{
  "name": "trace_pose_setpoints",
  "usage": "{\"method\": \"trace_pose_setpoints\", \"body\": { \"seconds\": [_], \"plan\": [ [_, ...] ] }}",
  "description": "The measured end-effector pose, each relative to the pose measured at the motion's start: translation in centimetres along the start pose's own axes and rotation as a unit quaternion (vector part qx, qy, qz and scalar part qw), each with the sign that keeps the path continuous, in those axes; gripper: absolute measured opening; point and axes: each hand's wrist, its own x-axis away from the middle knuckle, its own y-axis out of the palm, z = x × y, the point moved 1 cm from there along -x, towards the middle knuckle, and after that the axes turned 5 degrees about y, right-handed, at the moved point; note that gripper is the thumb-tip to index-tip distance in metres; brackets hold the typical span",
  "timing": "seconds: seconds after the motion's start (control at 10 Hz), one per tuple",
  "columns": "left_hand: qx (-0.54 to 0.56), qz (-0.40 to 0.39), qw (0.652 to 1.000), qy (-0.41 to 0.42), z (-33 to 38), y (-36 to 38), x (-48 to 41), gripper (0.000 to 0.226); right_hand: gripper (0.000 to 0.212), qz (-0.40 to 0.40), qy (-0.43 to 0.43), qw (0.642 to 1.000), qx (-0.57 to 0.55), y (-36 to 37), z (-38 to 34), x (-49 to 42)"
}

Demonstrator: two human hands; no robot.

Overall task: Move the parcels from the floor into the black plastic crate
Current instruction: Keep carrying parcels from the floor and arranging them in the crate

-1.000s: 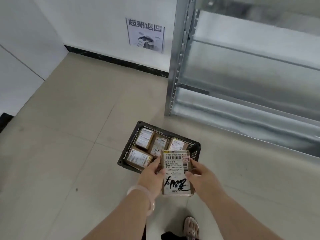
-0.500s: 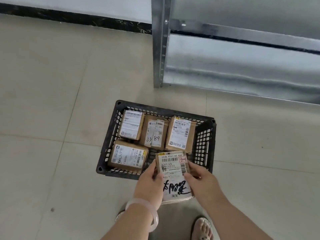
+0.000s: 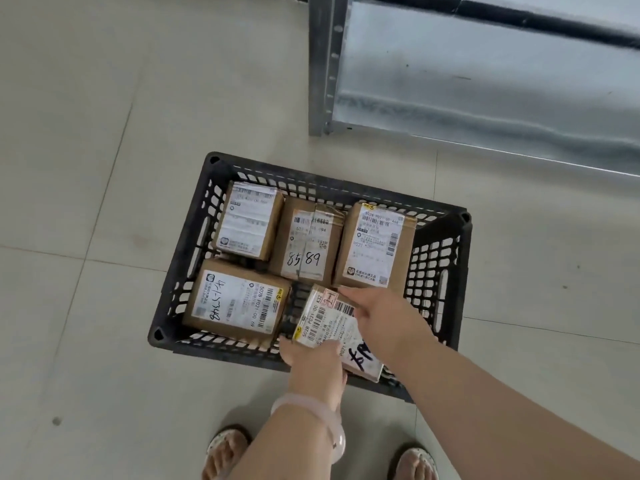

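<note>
A small brown cardboard parcel (image 3: pixel 327 322) is held tilted over the near right corner of a black plastic crate (image 3: pixel 194 237) with lattice sides, which stands on a pale tiled floor (image 3: pixel 86 168). The parcel's top carries a white shipping label with barcodes, a red stamp and thick black handwriting. The left hand (image 3: pixel 313 362) grips its near edge with curled fingers; the right hand (image 3: pixel 381 317) clasps its far right edge. Four more parcels (image 3: pixel 239 301), all brown with white labels, lie flat inside the crate. A grey metal shelf (image 3: pixel 485 81) stands at the far right.
</note>
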Motion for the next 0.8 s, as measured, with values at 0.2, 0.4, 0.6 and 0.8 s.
{"method": "trace_pose_setpoints", "body": {
  "seconds": [0.2, 0.4, 0.6, 0.8],
  "plan": [
    [-0.184, -0.029, 0.982, 0.019, 2.0, -1.3, -2.3, 0.036, 0.051, 0.026, 0.025, 0.999, -0.034, 1.6, 0.6, -0.9],
    [-0.415, -0.035, 0.904, 0.101, 3.3, -1.5, -3.9, 0.037, 0.046, 0.003, -0.003, 0.998, -0.063, 2.9, 0.1, -1.9],
    [-0.689, -0.061, 0.716, 0.094, 4.2, -1.4, -3.4, 0.034, 0.043, 0.075, 0.086, 0.966, -0.234, 4.5, 2.2, -2.1],
    [-0.807, -0.105, 0.555, 0.174, 4.1, -0.5, -4.2, 0.031, 0.042, 0.095, 0.165, 0.921, -0.340, 5.7, 4.2, -3.0]
  ]
}}
